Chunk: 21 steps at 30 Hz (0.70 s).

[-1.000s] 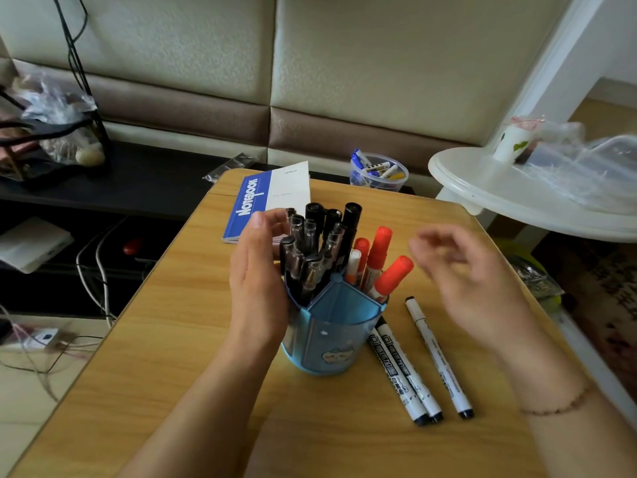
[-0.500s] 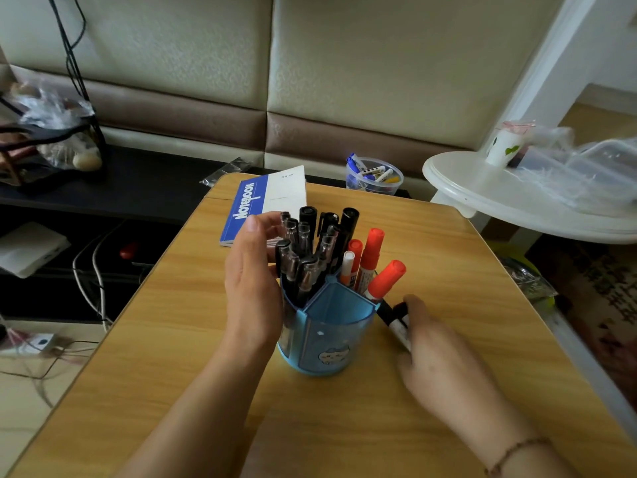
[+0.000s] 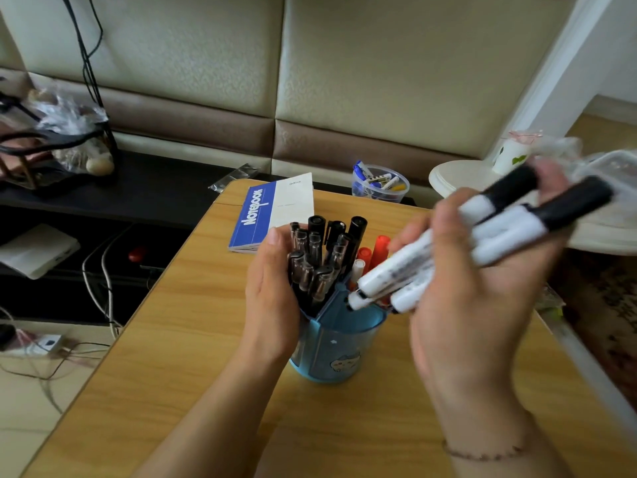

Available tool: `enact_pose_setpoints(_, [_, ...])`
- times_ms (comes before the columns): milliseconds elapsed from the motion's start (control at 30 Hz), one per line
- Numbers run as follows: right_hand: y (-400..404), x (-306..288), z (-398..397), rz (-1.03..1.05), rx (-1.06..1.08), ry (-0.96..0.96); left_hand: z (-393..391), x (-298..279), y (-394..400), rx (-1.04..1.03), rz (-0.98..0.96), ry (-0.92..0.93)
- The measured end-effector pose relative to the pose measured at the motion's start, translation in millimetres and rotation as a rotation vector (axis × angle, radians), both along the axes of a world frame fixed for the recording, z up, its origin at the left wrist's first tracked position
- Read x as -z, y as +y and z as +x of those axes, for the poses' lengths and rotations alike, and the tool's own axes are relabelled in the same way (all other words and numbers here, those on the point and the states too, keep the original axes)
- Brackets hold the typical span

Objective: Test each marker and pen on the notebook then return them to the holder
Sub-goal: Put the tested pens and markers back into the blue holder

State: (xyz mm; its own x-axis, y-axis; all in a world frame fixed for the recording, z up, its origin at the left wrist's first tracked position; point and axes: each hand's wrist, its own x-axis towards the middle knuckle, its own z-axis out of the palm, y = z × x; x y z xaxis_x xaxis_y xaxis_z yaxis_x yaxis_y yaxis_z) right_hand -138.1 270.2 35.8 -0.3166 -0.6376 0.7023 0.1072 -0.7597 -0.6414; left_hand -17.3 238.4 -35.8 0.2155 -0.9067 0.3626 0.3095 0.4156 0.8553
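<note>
Head view: the right hand point(image 3: 458, 305) grips 3 white markers point(image 3: 448, 250) with blunt ends just above the blue holder point(image 3: 331, 343) on the worktop point(image 3: 179, 367); the left hand point(image 3: 272, 298) cups the holder's pens point(image 3: 317, 260). The notebook point(image 3: 272, 212) lies closed behind, so the task appears near completion, with only insertion of these 3 left.

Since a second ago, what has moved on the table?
The right hand scooped up the white markers that lay beside the blue holder and now tilts them over its opening. The left hand still steadies the pens; the notebook stayed closed.
</note>
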Motion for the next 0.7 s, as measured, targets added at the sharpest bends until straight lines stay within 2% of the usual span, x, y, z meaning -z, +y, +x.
enact_pose_setpoints(133, [0.0, 10.3, 10.3, -0.019, 0.113, 0.256, 0.9, 0.4, -0.8, -0.013, 0.007, -0.001])
enact_pose_setpoints(467, [-6.1, 16.2, 30.0, 0.005, 0.185, 0.273, -1.4, -2.1, 1.9, 0.000, 0.027, 0.048])
enact_pose_setpoints(633, [-3.1, 30.8, 13.0, 0.031, 0.362, 0.429, 1.1, -2.9, 4.4, -0.028, -0.006, -0.024])
enact_pose_setpoints(700, [6.2, 45.4, 4.3, 0.094, 0.309, 0.468, 1.1, -0.9, 3.9, -0.052, -0.013, -0.053])
